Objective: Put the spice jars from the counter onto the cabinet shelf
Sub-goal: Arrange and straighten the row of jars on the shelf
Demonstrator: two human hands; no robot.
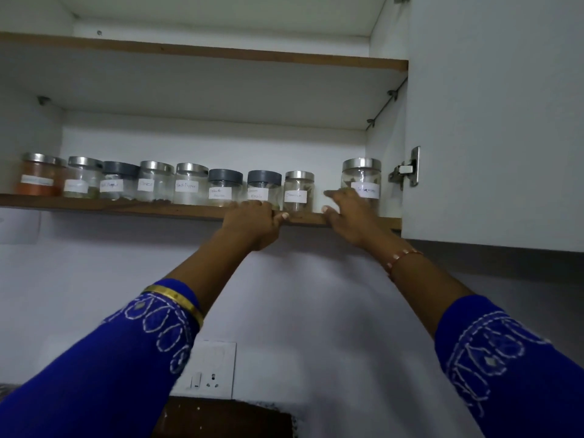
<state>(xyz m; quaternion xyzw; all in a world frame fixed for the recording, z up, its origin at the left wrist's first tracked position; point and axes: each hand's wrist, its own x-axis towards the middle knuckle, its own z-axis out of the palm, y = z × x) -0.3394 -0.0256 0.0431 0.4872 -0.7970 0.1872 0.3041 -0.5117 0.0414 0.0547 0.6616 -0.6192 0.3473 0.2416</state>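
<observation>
Across mid-frame the jar row (164, 183) crowds my shelf (126, 207) edge, leaving bare board only between the small steel-lidded jar (298, 191) and the larger jar (361, 181) at right, plus open air above the lids.

From my feed the light is dim, cool and bluish. The lower shelf (126, 207) is my landmark: its underside sits in shadow, steel lids above it carry soft glints, labels there read blurred, and sleeves far below it smear and bend at the corners.
</observation>
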